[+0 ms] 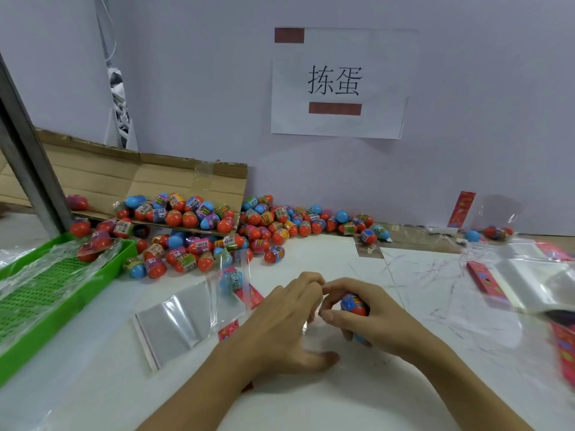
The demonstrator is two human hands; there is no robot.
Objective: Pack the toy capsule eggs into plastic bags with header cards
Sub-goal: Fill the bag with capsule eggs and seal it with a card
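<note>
Right hand [357,315] grips capsule egg [354,304]; left hand [286,318] fingers touch it; egg pile [217,231] behind.

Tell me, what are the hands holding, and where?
The right hand grips a toy capsule egg around its middle. Whether the left hand holds anything can't be told.

two bare forearms, left hand [289,325] and right hand [361,315], seemingly no sleeves or rings

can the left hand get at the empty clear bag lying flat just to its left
Probably yes. The left hand holds nothing, and the clear bag lies flat on bare table beside it with nothing between them.
</note>
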